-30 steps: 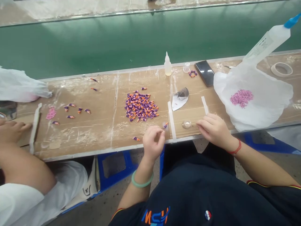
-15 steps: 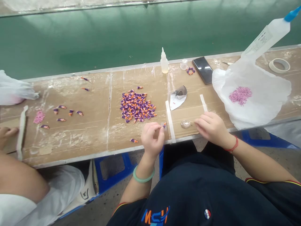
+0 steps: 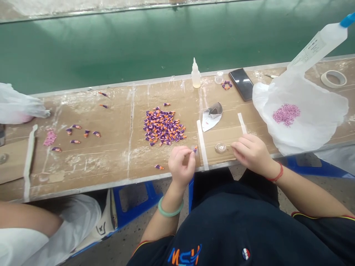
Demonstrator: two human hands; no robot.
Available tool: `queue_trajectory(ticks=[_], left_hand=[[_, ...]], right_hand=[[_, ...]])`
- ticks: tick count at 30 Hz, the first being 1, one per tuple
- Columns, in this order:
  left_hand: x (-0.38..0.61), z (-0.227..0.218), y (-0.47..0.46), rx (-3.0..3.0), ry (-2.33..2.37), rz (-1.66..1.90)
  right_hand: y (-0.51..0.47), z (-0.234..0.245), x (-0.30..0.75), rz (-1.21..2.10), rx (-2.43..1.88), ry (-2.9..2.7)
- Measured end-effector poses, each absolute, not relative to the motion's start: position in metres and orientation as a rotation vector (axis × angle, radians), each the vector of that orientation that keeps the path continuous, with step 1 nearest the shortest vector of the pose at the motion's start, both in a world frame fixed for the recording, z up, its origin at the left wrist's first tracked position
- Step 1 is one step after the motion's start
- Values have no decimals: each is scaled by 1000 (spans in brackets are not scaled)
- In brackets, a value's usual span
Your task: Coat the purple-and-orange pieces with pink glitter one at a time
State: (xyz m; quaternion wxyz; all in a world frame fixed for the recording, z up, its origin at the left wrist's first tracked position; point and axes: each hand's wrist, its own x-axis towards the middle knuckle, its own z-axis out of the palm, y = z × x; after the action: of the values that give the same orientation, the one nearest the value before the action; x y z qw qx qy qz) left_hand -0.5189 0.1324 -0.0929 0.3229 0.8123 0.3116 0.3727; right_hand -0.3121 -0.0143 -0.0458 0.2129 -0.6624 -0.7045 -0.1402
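Note:
Between the thumb and forefinger of my left hand (image 3: 181, 166) is a small purple-and-orange figure (image 3: 195, 149), held just above the cardboard. My right hand (image 3: 251, 151) is closed in a pinch on a thin stick (image 3: 230, 146), whose far end reaches a small round clear patch or dish (image 3: 220, 148), perhaps of glue. Left of my left hand lies a heap of similar purple-and-orange pieces (image 3: 163, 126), with one loose piece (image 3: 159, 167) near the table edge. A curled scrap of white and grey paper (image 3: 212, 116) lies beyond the clear patch.
A small dropper bottle (image 3: 195, 75), a phone (image 3: 241, 84) and a ring of pieces (image 3: 226, 85) stand along the back. Pink bits lie on a white plastic bag (image 3: 310, 111) at right, by a large bottle (image 3: 318, 46) and tape roll (image 3: 333, 79). A co-worker's arm (image 3: 27, 218) is at left.
The view has shifted slightly. My hands keep almost the same pose, with the figure and stick still in them. The co-worker's hand at the far left has gone out of view.

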Motion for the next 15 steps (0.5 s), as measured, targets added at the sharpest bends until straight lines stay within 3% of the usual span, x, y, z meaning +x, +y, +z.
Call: queue_trajectory(ticks=[15], left_hand=[[-517, -100, 137, 2184, 671, 1180]], right_hand=[[-15, -52, -313, -479, -1834, -1876]])
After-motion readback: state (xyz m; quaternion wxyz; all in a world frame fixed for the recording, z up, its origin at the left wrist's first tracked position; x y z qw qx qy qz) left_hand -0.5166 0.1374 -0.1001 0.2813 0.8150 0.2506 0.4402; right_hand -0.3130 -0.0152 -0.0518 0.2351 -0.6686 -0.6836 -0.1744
